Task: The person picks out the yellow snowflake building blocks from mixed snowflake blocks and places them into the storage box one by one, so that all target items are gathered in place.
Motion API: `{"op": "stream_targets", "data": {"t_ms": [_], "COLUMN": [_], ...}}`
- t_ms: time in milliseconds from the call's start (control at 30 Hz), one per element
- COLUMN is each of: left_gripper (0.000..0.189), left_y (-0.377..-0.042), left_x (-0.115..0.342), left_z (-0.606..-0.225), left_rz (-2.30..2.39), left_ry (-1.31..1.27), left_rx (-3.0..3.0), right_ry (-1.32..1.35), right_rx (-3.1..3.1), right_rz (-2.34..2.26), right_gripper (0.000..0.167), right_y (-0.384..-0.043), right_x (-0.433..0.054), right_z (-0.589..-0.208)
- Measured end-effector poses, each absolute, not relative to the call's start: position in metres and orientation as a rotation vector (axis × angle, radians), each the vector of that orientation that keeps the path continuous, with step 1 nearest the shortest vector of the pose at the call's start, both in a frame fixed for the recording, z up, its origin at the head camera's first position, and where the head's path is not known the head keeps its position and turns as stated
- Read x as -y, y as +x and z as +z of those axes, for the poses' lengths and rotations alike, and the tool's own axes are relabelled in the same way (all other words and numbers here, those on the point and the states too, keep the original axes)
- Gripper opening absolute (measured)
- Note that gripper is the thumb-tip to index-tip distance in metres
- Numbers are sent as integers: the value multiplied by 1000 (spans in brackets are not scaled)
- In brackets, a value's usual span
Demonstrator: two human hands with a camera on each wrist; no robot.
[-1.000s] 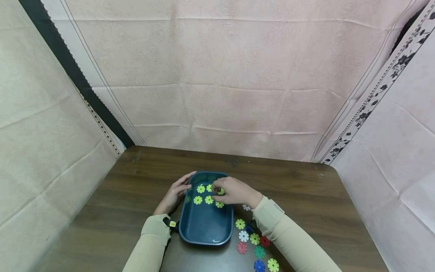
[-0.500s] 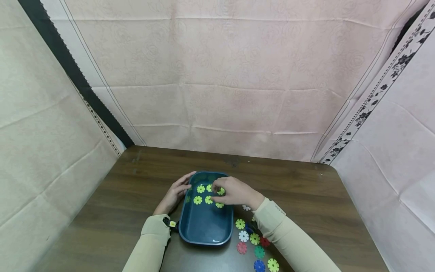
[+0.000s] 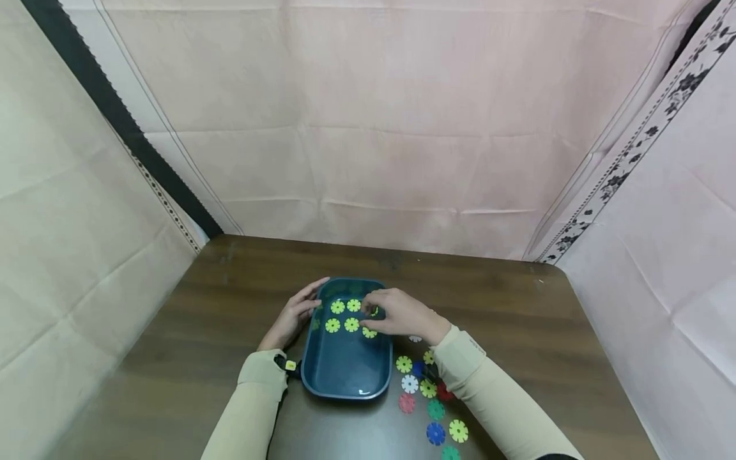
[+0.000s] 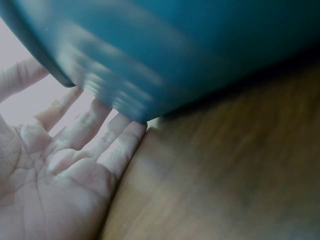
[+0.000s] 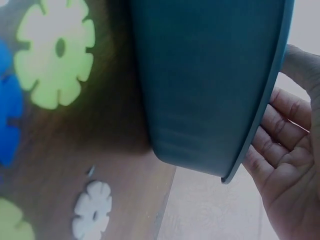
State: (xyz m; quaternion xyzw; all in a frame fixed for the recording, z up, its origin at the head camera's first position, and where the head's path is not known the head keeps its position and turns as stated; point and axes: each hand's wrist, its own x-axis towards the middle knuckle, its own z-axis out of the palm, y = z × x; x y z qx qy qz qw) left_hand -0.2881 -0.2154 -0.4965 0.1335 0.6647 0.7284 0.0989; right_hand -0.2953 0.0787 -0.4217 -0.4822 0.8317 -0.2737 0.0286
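Observation:
A dark blue tray (image 3: pixel 345 367) lies on the table, with several yellow-green notched discs (image 3: pixel 351 324) laid in rows in its far half. My left hand (image 3: pixel 292 316) is at the tray's left side; in the left wrist view its fairly straight fingers (image 4: pixel 90 122) touch the outer wall. Over the right rim reaches my right hand (image 3: pixel 405 313), thumb and forefinger bent with a gap between them. Yellow-green shows in and below that gap, and no disc is seen pinched. The tray wall (image 5: pixel 210 90) hides the right fingertips in the right wrist view.
Right of the tray lie loose notched discs: a white disc (image 3: pixel 410 384), a pink disc (image 3: pixel 406 403), a blue disc (image 3: pixel 436 434), a green disc (image 3: pixel 436 409) and several yellow-green ones. Some sit under the right forearm (image 3: pixel 494 396). Pale cloth (image 3: pixel 368 166) hangs behind the wooden table (image 3: pixel 241 300).
The head view has tilted, so everything sits slightly higher in it. My right hand has shifted a little to the right over the discs. The left hand stays at the tray.

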Motion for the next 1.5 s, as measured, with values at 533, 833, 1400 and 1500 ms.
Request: {"op": "stream_targets", "data": {"t_ms": [533,833,1400,1500], "left_gripper": [51,51,50,49], "left_y": [-291,-291,-289,-288], "left_x": [218,219,218,218], "left_z": [-496,-496,-496,-495], "left_rz": [2149,2146,2145,2141], "left_ry": [404,429,408,390], "left_rx": [-1982,-1984,-1999,-2009], "right_ry": [-1448,-1457,-1372,-1381], "right_rx": [-2564,-2593,-2593,-2607], "right_rz": [-983,-989,-1126,-1198], "right_gripper": [19,17,23,22], "right_y": [-288,-286,-277,-275], "right_x": [-84,-88,-103,-108], "right_z": [-419,-422,-419,-420]}}
